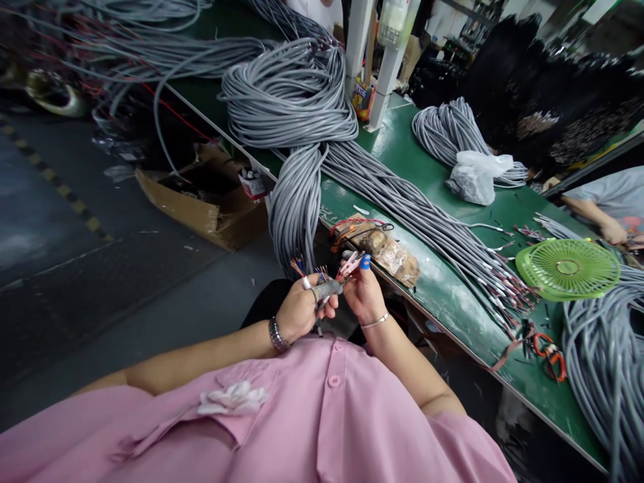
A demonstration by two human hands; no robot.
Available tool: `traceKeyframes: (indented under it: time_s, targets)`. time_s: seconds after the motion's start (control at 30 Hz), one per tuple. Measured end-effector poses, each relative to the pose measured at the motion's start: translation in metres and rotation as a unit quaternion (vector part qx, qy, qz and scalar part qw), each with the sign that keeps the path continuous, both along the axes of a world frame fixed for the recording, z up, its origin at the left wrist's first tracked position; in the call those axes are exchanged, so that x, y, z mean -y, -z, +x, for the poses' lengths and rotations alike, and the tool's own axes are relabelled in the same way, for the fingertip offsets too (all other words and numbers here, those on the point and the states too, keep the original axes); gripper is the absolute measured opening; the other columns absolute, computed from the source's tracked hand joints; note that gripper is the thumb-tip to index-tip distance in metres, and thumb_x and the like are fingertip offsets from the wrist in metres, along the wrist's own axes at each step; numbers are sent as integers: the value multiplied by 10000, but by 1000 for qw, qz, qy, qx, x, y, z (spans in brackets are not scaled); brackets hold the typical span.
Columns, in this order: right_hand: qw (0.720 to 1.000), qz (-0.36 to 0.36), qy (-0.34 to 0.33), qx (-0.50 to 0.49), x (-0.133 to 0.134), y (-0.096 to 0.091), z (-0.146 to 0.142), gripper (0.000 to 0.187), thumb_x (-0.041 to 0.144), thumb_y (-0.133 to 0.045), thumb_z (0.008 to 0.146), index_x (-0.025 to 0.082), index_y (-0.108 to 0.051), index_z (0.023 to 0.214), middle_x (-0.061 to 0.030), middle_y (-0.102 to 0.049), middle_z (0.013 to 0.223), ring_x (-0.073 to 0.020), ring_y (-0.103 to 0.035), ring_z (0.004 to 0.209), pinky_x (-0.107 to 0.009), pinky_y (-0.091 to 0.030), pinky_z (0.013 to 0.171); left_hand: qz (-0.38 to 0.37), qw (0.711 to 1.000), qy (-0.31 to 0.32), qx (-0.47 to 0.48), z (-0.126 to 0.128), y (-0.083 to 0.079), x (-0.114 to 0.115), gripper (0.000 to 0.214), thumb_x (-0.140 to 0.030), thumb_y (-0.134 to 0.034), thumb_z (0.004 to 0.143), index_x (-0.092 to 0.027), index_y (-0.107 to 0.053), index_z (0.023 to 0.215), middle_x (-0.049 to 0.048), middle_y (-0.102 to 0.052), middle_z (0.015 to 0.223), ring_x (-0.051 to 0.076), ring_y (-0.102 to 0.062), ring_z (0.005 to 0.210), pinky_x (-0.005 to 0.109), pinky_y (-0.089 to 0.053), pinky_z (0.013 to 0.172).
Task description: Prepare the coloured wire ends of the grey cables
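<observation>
Close in front of my body, my left hand (296,310) is closed around grey cable ends, whose thin coloured wires (298,268) fan out above the fingers. A grey covering (327,290) lies along one of its fingers. Beside it, nearly touching, my right hand (365,295) pinches a small pink-and-white piece (351,265), too small to name surely. A blue cover (365,261) sits on the right thumb. A big bundle of grey cables (296,208) hangs over the bench edge just beyond my hands.
On the green bench (387,161) lie coiled grey cables (289,94), a taped brown block (387,251), a green fan (568,268), orange-handled scissors (551,355) and a plastic bag (477,178). A cardboard box (201,208) stands on the floor. Another person's hand (614,231) is at the right.
</observation>
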State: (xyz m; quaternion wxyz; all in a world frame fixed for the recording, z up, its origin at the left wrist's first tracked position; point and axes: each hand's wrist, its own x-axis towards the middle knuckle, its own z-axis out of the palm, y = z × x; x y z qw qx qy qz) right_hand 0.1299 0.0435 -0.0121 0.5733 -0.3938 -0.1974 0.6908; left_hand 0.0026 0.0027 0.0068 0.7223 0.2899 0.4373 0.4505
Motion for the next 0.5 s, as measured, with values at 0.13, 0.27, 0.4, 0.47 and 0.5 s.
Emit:
traceKeyframes:
  time_s: [0.13, 0.27, 0.4, 0.47, 0.5]
  targets:
    - [1000, -6, 0, -11, 1, 0, 0, 426, 630, -638, 754, 204, -631, 783, -24, -642, 786, -141, -561, 667, -275, -487, 623, 5, 1000, 4, -4, 0, 1, 1, 249, -353, -718, 690, -142, -610, 766, 5, -635, 529, 114, -552, 380, 199, -303, 348]
    - [998, 6, -47, -45, 7, 0, 5, 483, 687, -581, 759, 213, -633, 836, -25, -650, 844, -132, -565, 673, -261, -482, 608, 18, 1000, -1, -4, -2, 1, 2, 237, -356, -705, 717, -148, -600, 761, 5, -638, 538, 116, -557, 386, 204, -305, 350]
    - [989, 16, -149, -3, 20, -3, 15, 553, 711, -597, 720, 179, -652, 860, -31, -633, 799, -123, -545, 640, -259, -479, 605, 41, 998, 10, -36, -7, 4, 5, 209, -342, -673, 755, -150, -592, 736, 7, -639, 543, 112, -559, 389, 202, -309, 352]
    - [984, 28, -171, 45, 29, -5, 19, 469, 614, -696, 698, 172, -652, 850, -9, -607, 740, -112, -523, 619, -248, -469, 606, 62, 996, 22, -67, -10, 7, 7, 206, -334, -661, 769, -148, -588, 718, 13, -642, 547, 111, -564, 393, 200, -318, 356]
    - [982, 37, -174, 70, 32, -5, 21, 416, 547, -737, 693, 173, -653, 855, 3, -597, 728, -105, -512, 613, -242, -463, 608, 73, 994, 28, -81, -12, 9, 8, 204, -330, -655, 774, -147, -588, 714, 17, -643, 548, 113, -570, 399, 199, -327, 360]
